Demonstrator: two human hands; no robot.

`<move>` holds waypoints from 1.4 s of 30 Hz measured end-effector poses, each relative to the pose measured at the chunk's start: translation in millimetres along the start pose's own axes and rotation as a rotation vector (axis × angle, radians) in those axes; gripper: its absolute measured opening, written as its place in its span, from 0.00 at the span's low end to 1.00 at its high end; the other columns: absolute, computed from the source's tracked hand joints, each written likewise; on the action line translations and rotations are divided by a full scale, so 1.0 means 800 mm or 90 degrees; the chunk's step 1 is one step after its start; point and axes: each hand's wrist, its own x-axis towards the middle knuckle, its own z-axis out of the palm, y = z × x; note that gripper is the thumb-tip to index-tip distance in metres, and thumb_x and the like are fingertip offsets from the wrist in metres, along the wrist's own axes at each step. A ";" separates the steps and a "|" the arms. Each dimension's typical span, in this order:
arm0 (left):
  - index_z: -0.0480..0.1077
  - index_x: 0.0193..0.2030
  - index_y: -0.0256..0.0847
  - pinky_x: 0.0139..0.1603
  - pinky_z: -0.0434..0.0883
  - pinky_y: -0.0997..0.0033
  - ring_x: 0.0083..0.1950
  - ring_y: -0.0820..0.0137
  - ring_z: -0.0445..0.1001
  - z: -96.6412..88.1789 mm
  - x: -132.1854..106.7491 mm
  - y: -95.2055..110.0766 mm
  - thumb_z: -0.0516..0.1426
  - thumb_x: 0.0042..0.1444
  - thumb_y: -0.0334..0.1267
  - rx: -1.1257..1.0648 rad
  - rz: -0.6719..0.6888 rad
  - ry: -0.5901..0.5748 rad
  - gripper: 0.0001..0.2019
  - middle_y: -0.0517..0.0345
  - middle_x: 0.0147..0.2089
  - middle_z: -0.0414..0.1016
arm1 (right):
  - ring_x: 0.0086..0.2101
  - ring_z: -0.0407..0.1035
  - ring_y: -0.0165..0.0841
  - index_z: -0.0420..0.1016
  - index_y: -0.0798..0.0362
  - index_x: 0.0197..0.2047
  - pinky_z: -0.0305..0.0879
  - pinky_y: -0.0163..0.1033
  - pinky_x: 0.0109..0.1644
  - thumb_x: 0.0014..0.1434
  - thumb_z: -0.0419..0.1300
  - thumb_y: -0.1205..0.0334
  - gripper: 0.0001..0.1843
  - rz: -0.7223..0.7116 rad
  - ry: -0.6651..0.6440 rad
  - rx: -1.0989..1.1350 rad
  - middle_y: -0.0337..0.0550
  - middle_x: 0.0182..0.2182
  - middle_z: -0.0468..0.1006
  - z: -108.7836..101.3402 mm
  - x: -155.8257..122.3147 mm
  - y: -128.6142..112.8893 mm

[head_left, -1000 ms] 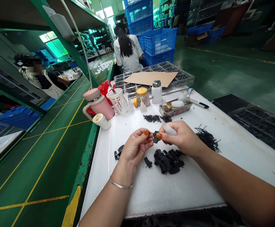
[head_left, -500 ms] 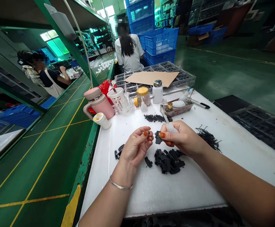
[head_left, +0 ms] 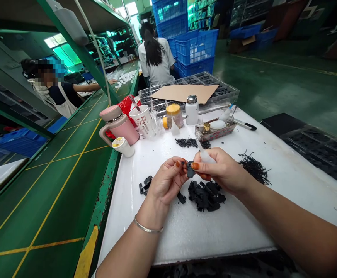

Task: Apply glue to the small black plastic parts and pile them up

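My left hand [head_left: 165, 179] is closed in a pinch on a tiny dark piece, too small to name, against the side of a black plastic part [head_left: 190, 170]. My right hand [head_left: 225, 170] grips that part between thumb and fingers. It also holds a white squeeze bottle [head_left: 206, 156], its thin nozzle pointing up and away. Below my hands lies a heap of black plastic parts [head_left: 205, 196], with a loose curved part [head_left: 181, 198] to its left. Another few black parts [head_left: 145, 185] sit beside my left wrist. Beyond the hands are tiny black pieces [head_left: 186, 143].
Thin black rods [head_left: 254, 168] lie to the right. A pink mug [head_left: 125, 129], a paper cup [head_left: 142, 120], a yellow-lidded jar [head_left: 174, 114], a white pump bottle [head_left: 192, 111] and a small box [head_left: 216, 132] line the back. A green conveyor [head_left: 55, 181] runs left. Two people work farther off.
My two hands have come together, and the left fingers now meet the black plastic part. The person at left has stretched an arm out over the conveyor.
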 end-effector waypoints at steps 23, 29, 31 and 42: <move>0.72 0.25 0.34 0.31 0.73 0.81 0.27 0.78 0.74 -0.002 0.000 0.002 0.71 0.38 0.33 0.024 -0.035 -0.037 0.12 0.61 0.28 0.76 | 0.18 0.54 0.22 0.69 0.57 0.21 0.47 0.30 0.21 0.51 0.67 0.59 0.15 0.007 -0.006 -0.077 0.33 0.14 0.63 0.001 -0.002 -0.003; 0.72 0.33 0.35 0.29 0.72 0.81 0.25 0.78 0.73 -0.008 0.001 0.005 0.71 0.37 0.35 0.045 -0.110 -0.108 0.17 0.63 0.25 0.73 | 0.17 0.55 0.22 0.69 0.58 0.22 0.47 0.29 0.20 0.49 0.68 0.59 0.14 0.077 -0.083 0.000 0.34 0.14 0.65 -0.004 -0.002 -0.002; 0.71 0.39 0.36 0.28 0.72 0.80 0.24 0.77 0.72 -0.011 0.001 0.005 0.72 0.35 0.37 0.059 -0.132 -0.122 0.23 0.64 0.25 0.72 | 0.17 0.54 0.22 0.68 0.58 0.21 0.47 0.29 0.20 0.48 0.68 0.59 0.15 0.095 -0.100 0.023 0.34 0.14 0.65 -0.004 -0.001 -0.002; 0.67 0.43 0.37 0.25 0.73 0.78 0.24 0.75 0.73 -0.022 0.005 0.001 0.71 0.37 0.37 0.067 -0.186 -0.194 0.26 0.61 0.28 0.73 | 0.16 0.54 0.21 0.67 0.59 0.19 0.45 0.29 0.19 0.44 0.69 0.62 0.15 0.117 -0.127 0.082 0.33 0.15 0.65 -0.002 0.000 -0.002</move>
